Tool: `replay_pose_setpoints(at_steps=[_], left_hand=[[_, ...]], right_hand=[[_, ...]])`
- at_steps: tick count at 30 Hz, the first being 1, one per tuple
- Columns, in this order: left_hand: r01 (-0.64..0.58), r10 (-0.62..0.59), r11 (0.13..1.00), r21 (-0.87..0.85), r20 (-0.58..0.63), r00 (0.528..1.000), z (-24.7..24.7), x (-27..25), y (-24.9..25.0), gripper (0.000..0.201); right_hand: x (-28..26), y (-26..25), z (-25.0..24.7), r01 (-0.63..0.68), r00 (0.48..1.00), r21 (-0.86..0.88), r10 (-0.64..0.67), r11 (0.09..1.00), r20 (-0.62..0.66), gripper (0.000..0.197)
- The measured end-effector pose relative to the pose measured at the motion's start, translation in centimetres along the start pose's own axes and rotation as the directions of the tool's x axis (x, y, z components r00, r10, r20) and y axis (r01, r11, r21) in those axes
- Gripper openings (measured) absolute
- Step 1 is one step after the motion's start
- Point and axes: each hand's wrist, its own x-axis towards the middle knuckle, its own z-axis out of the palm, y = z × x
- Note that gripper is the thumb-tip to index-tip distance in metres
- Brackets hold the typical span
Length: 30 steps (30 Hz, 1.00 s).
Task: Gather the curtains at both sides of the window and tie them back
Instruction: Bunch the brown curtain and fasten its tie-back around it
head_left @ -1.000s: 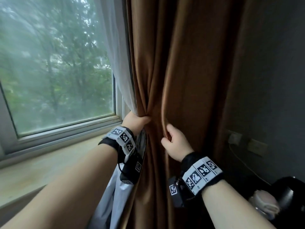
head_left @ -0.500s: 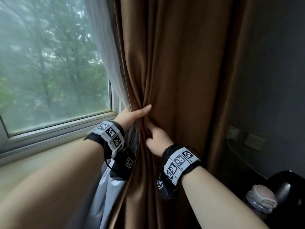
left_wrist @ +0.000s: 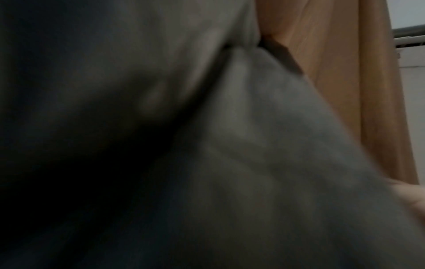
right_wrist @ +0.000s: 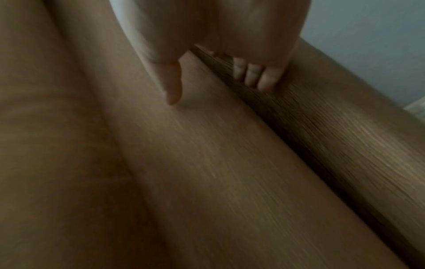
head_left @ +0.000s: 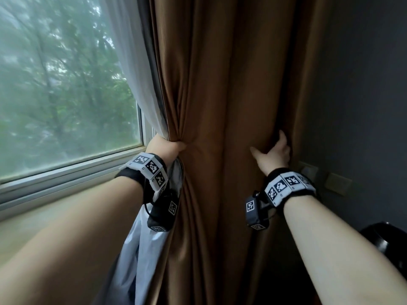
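A brown curtain [head_left: 220,84] hangs at the right side of the window, with a white sheer curtain [head_left: 134,62] bunched behind its left edge. My left hand [head_left: 167,148] grips the gathered left edge of both curtains at sill height, pulling the folds into a pinch. The left wrist view shows only blurred grey lining [left_wrist: 276,145] and a strip of brown curtain [left_wrist: 333,54]. My right hand [head_left: 273,153] is at the curtain's right side near the wall. Its fingers [right_wrist: 253,74] curl into a deep fold and the thumb [right_wrist: 172,81] lies on the front of the brown curtain [right_wrist: 207,163].
The window [head_left: 66,84] with its pale sill [head_left: 66,208] is on the left. A dark wall [head_left: 363,84] stands close on the right, with a socket plate [head_left: 337,183] just past my right wrist. A black rounded object [head_left: 387,241] sits low at the right.
My right hand has left the spot beside my left hand and moved right to the curtain's far fold by the wall. The left thumb has closed round the bunch.
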Motion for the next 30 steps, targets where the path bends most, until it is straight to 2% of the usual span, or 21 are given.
replay_pose_setpoints(at_steps=[2, 4, 6, 8, 9, 11, 12, 16, 17, 18, 21, 22, 24, 27, 29, 30], left_hand=[[0.004, -0.004, 1.0, -0.005, -0.007, 1.0, 0.1, 0.2, -0.1, 0.048], [-0.001, 0.001, 1.0, 0.004, -0.007, 1.0, 0.2, 0.4, -0.1, 0.048], [-0.009, 0.009, 1.0, 0.022, -0.009, 1.0, 0.4, 0.4, -0.2, 0.049], [-0.011, 0.012, 0.999, 0.037, -0.027, 1.0, 0.5, 0.5, -0.1, 0.049], [-0.005, 0.006, 0.999, 0.045, -0.035, 0.999, 0.5, 0.5, -0.1, 0.049], [-0.006, 0.007, 0.999, 0.05, -0.028, 1.0, 0.5, 0.6, -0.2, 0.049], [-0.013, 0.014, 0.999, 0.048, -0.019, 1.0, 0.5, 0.6, -0.3, 0.048], [-0.066, 0.067, 0.997, 0.039, -0.028, 0.997, 0.1, 0.4, -0.3, 0.046], [-0.082, 0.082, 0.996, 0.033, -0.016, 0.996, 0.0, 0.4, -0.3, 0.049], [-0.089, 0.089, 0.996, 0.027, -0.007, 0.996, 0.0, 0.4, -0.3, 0.047], [-0.099, 0.098, 0.995, -0.027, -0.023, 0.995, 0.0, 0.2, -0.5, 0.039], [-0.094, 0.093, 0.995, -0.026, -0.037, 0.995, 0.0, 0.0, -0.5, 0.038], [-0.067, 0.065, 0.994, -0.085, -0.016, 0.998, -0.1, -0.2, -0.6, 0.046], [-0.002, 0.059, 0.929, -0.371, 0.142, 0.988, 0.1, -0.6, -0.6, 0.076], [-0.003, 0.082, 0.924, -0.382, 0.19, 0.978, 0.3, -0.6, -0.6, 0.089], [-0.02, 0.089, 0.939, -0.344, 0.188, 0.978, 0.4, -0.4, -0.7, 0.088]], right_hand=[[0.9, 0.2, 0.2, -0.046, 0.997, 0.143, 0.037, 0.989, 0.066, 0.088], [1.2, 0.1, 0.5, 0.01, 0.989, 0.258, -0.049, 0.966, 0.142, 0.062], [0.3, -0.2, 1.2, 0.137, 0.972, 0.233, -0.176, 0.963, 0.155, 0.035], [-1.9, -1.1, 2.3, 0.321, 0.93, 0.151, -0.341, 0.935, 0.134, 0.027], [-3.3, -1.5, 3.0, 0.441, 0.884, 0.11, -0.452, 0.891, 0.12, 0.029], [-5.7, -2.1, 4.3, 0.645, 0.752, 0.081, -0.65, 0.76, 0.11, 0.033], [-6.6, -2.5, 4.8, 0.703, 0.699, 0.092, -0.709, 0.705, 0.097, 0.034], [-9.2, -4.2, 6.2, 0.811, 0.557, 0.199, -0.83, 0.55, 0.023, 0.028], [-9.6, -4.5, 6.7, 0.82, 0.539, 0.205, -0.842, 0.534, 0.037, 0.028], [-9.8, -4.7, 7.3, 0.82, 0.543, 0.169, -0.837, 0.546, 0.067, 0.029], [-9.1, -4.5, 8.3, 0.769, 0.621, 0.013, -0.751, 0.639, 0.223, 0.037], [-9.0, -4.4, 8.2, 0.75, 0.63, 0.0, -0.714, 0.662, 0.304, 0.04], [-8.9, -4.4, 7.8, 0.752, 0.59, 0.012, -0.68, 0.659, 0.435, 0.052], [-8.9, -4.4, 7.3, 0.783, 0.531, 0.002, -0.67, 0.622, 0.518, 0.07], [-8.9, -4.7, 7.1, 0.78, 0.522, -0.008, -0.644, 0.626, 0.559, 0.069], [-8.9, -4.7, 7.0, 0.776, 0.511, 0.001, -0.629, 0.631, 0.586, 0.067]])
